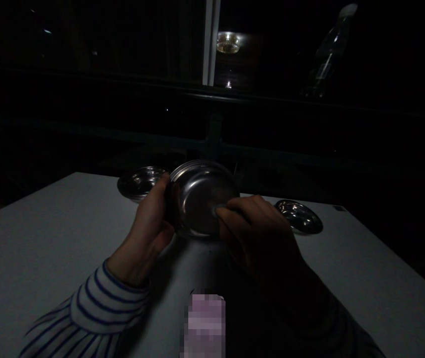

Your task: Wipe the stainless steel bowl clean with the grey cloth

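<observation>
A shallow steel dish (201, 196) is held up off the white table (48, 238), tilted so its inside faces the camera, just above the table's far middle. The person's left hand (149, 223) grips its left rim, with the fingers curled around behind it and the thumb upright against the edge. The right hand (257, 233) sits at the lower right of the dish, its fingers (242, 206) close together and bent over the rim. The index fingertip reaches onto the inner face beside a small pale sliver (218, 211), perhaps a cloth or a utensil, though the shadow makes it hard to say. The dish's bowl shows only dull reflections. Taking the held dish as the clock's centre, a second steel dish (140, 183) sits on the table at about 10 o'clock, just beside the left hand, and a third (299, 217) at about 3 o'clock, beyond the right hand; both show bright glints inside. A pixelated object (205, 325) lies at 6 o'clock, and a blue-striped sleeve (100, 308) covers the left forearm at 7 o'clock.
</observation>
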Demonstrator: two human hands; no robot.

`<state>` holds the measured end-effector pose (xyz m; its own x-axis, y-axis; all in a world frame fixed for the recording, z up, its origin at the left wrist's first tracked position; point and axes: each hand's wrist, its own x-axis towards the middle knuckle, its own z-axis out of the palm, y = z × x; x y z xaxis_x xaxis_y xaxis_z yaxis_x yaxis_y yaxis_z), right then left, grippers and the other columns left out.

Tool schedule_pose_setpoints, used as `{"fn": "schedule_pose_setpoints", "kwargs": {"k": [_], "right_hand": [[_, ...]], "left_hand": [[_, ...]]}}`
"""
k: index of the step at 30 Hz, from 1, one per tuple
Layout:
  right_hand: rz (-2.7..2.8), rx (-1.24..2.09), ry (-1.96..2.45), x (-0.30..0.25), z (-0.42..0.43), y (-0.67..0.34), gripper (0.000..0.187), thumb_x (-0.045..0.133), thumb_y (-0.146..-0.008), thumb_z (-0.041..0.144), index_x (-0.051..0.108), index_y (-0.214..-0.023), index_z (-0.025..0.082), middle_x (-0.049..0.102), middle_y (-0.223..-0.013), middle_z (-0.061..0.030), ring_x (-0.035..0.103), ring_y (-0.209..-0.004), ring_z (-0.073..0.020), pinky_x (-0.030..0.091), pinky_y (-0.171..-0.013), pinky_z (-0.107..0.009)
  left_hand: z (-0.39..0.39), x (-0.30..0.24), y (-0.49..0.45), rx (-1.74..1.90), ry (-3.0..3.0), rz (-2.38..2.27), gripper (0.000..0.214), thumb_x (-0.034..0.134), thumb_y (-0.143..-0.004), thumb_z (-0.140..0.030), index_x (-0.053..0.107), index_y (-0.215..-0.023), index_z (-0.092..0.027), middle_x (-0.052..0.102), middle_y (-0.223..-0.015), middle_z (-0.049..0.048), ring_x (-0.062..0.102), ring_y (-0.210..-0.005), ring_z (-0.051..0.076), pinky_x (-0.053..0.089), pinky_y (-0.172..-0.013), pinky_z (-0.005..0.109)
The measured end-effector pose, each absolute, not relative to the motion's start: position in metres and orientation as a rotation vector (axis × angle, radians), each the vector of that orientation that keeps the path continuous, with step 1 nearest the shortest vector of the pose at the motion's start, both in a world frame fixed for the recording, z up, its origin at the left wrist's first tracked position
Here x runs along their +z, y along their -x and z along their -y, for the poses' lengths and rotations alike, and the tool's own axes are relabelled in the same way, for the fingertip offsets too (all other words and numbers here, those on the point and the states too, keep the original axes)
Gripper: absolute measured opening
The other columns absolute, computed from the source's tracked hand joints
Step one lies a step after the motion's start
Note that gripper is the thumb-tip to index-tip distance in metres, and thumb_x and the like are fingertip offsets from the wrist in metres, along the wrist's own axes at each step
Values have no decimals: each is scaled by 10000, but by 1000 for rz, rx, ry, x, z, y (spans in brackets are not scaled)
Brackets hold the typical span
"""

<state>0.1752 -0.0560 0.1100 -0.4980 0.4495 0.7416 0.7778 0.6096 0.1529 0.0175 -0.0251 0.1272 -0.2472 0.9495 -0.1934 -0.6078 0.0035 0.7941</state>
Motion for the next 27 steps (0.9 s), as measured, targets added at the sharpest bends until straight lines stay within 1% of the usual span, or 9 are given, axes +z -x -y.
{"fn": "schedule_pose_setpoints", "kwargs": {"k": [3, 8, 10, 14, 19, 22, 25, 27], "right_hand": [[2161, -638, 1003, 110, 56, -175, 133, 496, -833, 228, 615, -866, 180, 611, -841, -44, 457, -715, -161, 300, -587, -285], [2159, -651, 823, 107, 59, -164, 113, 494, -816, 186, 605, -835, 175, 614, -807, -31, 449, -673, -152, 292, -560, -283], [2126, -651, 885, 108, 58, -166, 115, 505, -819, 197, 610, -861, 177, 621, -837, -35, 466, -705, -158, 306, -578, -285], [2076, -637, 1033, 110, 56, -172, 146, 515, -822, 200, 618, -920, 167, 619, -893, -59, 481, -770, -178, 330, -615, -293], [2101, -650, 859, 108, 57, -168, 126, 505, -820, 199, 612, -877, 163, 619, -843, -51, 468, -717, -168, 318, -580, -287], [2062, -661, 959, 110, 56, -171, 138, 508, -822, 209, 615, -900, 170, 616, -858, -51, 478, -745, -169, 335, -607, -291], [2041, -655, 1059, 112, 54, -176, 133, 514, -813, 189, 633, -869, 165, 619, -852, -55, 486, -745, -169, 349, -622, -290], [2056, -648, 1009, 111, 54, -177, 139, 511, -816, 191, 635, -872, 162, 623, -859, -55, 487, -742, -169, 355, -627, -290]], "left_hand": [[25, 126, -17, 1563, -500, -967, 156, 497, -803, -251, 604, -759, -146, 629, -610, -4, 572, -494, 101, 473, -474, 201], [25, 123, -19, 1520, -490, -936, 128, 541, -775, -248, 598, -725, -144, 606, -563, -20, 553, -450, 86, 439, -417, 176], [26, 122, -20, 1512, -506, -929, 137, 547, -772, -257, 597, -713, -143, 604, -553, -15, 548, -439, 87, 424, -395, 172], [26, 120, -22, 1486, -523, -958, 130, 567, -758, -274, 607, -747, -150, 626, -588, -10, 572, -469, 104, 450, -418, 193], [26, 119, -20, 1482, -534, -970, 147, 597, -739, -300, 605, -712, -155, 591, -542, -31, 535, -421, 83, 410, -376, 175], [26, 123, -19, 1509, -531, -995, 146, 574, -757, -285, 615, -730, -148, 620, -588, -11, 564, -464, 95, 446, -415, 186], [27, 123, -21, 1562, -533, -1019, 159, 549, -779, -279, 629, -764, -143, 647, -641, 6, 593, -514, 105, 477, -466, 198], [28, 121, -23, 1548, -543, -1017, 159, 561, -771, -289, 631, -750, -147, 644, -624, 4, 588, -499, 107, 468, -449, 199]]}}
